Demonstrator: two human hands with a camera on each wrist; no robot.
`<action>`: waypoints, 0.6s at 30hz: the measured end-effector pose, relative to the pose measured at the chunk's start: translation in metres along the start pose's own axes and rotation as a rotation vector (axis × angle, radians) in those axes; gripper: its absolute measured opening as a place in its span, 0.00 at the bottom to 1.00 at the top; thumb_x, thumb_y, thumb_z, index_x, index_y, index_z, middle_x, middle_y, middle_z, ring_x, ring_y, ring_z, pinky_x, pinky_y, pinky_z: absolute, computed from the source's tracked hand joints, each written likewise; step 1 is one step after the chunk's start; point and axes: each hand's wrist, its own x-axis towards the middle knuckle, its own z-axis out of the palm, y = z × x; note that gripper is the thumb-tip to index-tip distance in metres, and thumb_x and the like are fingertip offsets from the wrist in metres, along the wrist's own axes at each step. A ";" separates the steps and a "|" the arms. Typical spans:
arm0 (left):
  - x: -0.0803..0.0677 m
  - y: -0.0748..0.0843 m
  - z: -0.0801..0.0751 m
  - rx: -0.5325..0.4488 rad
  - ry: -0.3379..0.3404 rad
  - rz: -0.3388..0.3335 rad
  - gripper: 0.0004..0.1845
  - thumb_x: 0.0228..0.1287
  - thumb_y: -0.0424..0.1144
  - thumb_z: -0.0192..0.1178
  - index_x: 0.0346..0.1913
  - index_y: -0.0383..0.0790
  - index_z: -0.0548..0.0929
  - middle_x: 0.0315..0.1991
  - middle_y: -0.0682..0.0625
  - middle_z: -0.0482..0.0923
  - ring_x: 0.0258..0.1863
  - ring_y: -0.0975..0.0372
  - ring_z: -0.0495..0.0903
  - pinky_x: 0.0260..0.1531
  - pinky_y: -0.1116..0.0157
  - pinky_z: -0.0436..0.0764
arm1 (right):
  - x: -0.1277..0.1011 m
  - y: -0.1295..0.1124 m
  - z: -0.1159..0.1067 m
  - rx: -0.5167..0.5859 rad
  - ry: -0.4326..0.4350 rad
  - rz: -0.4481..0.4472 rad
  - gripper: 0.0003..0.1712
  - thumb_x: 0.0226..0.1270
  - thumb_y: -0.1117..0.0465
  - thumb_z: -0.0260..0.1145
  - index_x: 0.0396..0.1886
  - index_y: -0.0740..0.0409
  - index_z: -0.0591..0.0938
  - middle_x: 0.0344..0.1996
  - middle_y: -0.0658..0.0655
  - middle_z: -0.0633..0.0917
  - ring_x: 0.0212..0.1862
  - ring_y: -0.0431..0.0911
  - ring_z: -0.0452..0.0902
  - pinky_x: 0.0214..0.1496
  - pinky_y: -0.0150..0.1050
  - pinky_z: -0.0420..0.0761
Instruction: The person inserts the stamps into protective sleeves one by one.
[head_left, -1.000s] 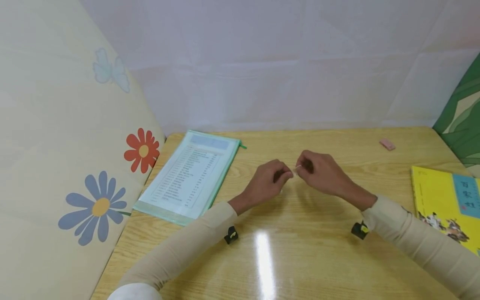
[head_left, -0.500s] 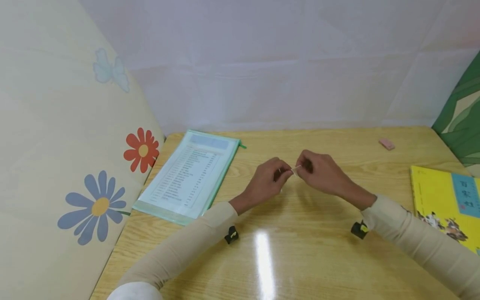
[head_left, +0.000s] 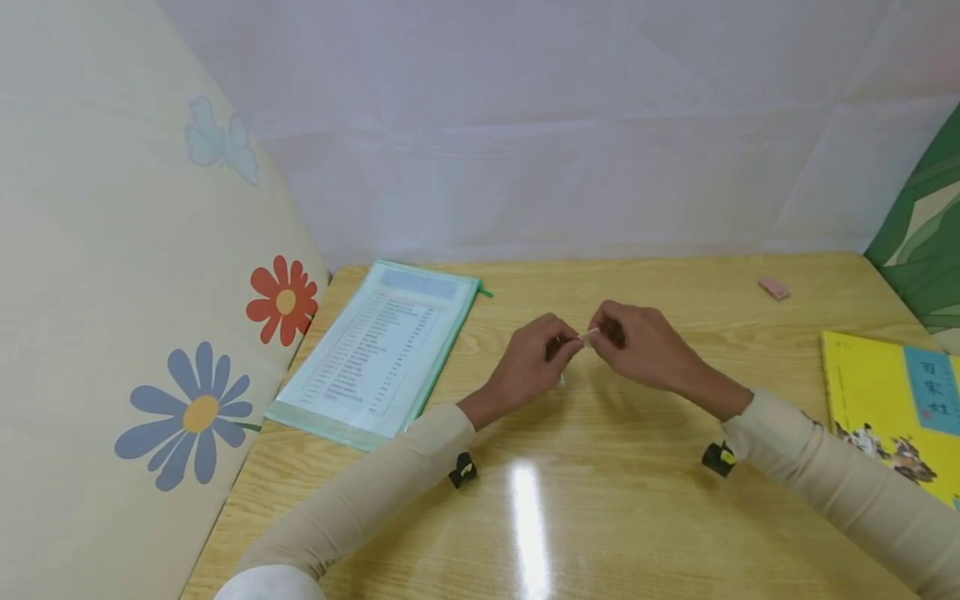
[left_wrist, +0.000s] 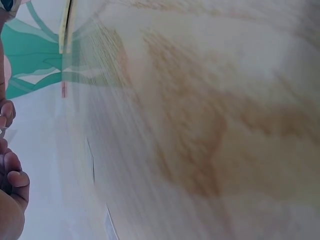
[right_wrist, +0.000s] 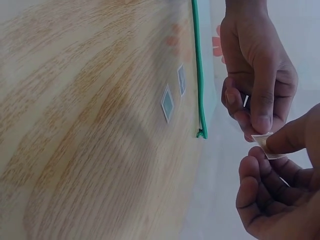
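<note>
In the right wrist view a small stamp-like piece of paper (right_wrist: 264,141) with a pale border and a brownish middle is held between both hands. My right hand (head_left: 647,346) pinches it between thumb and fingers. The thumb and fingertips of my left hand (head_left: 528,358) pinch its near corner, the two hands almost meeting over the table (head_left: 600,500). Below them lie two more small bordered pieces, a greenish one (right_wrist: 167,103) and a greyish one (right_wrist: 181,80). Only parts of the fingers (left_wrist: 12,170) show at the left wrist view's edge.
A clear zip document pouch (head_left: 367,350) with a printed sheet lies left of the hands. A yellow book (head_left: 870,392) lies at the right, a pink eraser-like block (head_left: 774,288) at the back right. A white sheet (head_left: 585,167) hangs behind the table; a decorated panel (head_left: 150,267) stands left.
Both hands stay nearly in place with slight finger movements. The small paper between the fingertips has shifted and turned a little.
</note>
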 end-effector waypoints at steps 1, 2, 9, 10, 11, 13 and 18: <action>0.000 0.000 0.000 0.002 0.003 -0.002 0.06 0.76 0.40 0.58 0.44 0.43 0.82 0.33 0.55 0.74 0.26 0.66 0.71 0.25 0.68 0.75 | 0.000 0.000 0.000 -0.006 0.003 -0.004 0.07 0.77 0.55 0.61 0.41 0.52 0.81 0.27 0.46 0.81 0.26 0.42 0.76 0.28 0.41 0.78; 0.000 0.000 0.000 0.004 0.006 -0.003 0.06 0.76 0.40 0.58 0.44 0.43 0.82 0.33 0.55 0.74 0.26 0.66 0.71 0.25 0.68 0.75 | 0.000 0.000 0.000 -0.013 0.006 -0.007 0.07 0.77 0.55 0.61 0.41 0.53 0.81 0.27 0.46 0.81 0.26 0.42 0.76 0.28 0.41 0.78; 0.000 0.001 0.000 -0.001 0.026 0.003 0.06 0.76 0.41 0.58 0.44 0.43 0.83 0.33 0.56 0.74 0.27 0.66 0.71 0.26 0.68 0.74 | 0.001 -0.002 0.001 -0.022 0.022 0.000 0.06 0.75 0.58 0.60 0.39 0.54 0.80 0.26 0.47 0.81 0.25 0.42 0.76 0.27 0.41 0.78; 0.001 0.001 0.000 -0.004 0.028 0.003 0.06 0.76 0.41 0.58 0.44 0.43 0.83 0.33 0.56 0.74 0.27 0.66 0.71 0.26 0.67 0.74 | 0.001 -0.001 0.001 -0.016 0.022 0.008 0.06 0.75 0.58 0.60 0.40 0.54 0.79 0.26 0.48 0.81 0.25 0.42 0.76 0.27 0.41 0.78; 0.001 0.001 0.000 -0.010 0.029 0.002 0.06 0.76 0.41 0.58 0.44 0.43 0.83 0.33 0.56 0.74 0.27 0.66 0.71 0.26 0.67 0.73 | 0.001 -0.001 0.001 -0.009 0.022 0.015 0.06 0.76 0.57 0.60 0.40 0.54 0.79 0.26 0.48 0.81 0.25 0.42 0.76 0.27 0.41 0.78; 0.001 0.002 0.000 -0.017 0.028 0.000 0.06 0.76 0.41 0.58 0.43 0.44 0.83 0.34 0.56 0.74 0.27 0.66 0.71 0.26 0.67 0.73 | 0.001 -0.001 0.001 0.002 0.021 0.028 0.06 0.76 0.57 0.60 0.40 0.54 0.79 0.26 0.48 0.81 0.25 0.43 0.76 0.28 0.42 0.79; 0.000 0.002 -0.001 -0.028 0.021 0.000 0.05 0.75 0.41 0.58 0.43 0.44 0.82 0.34 0.57 0.74 0.27 0.66 0.70 0.26 0.68 0.73 | 0.001 -0.001 0.001 0.013 0.019 0.017 0.07 0.77 0.56 0.59 0.40 0.53 0.79 0.27 0.48 0.82 0.26 0.42 0.77 0.28 0.41 0.79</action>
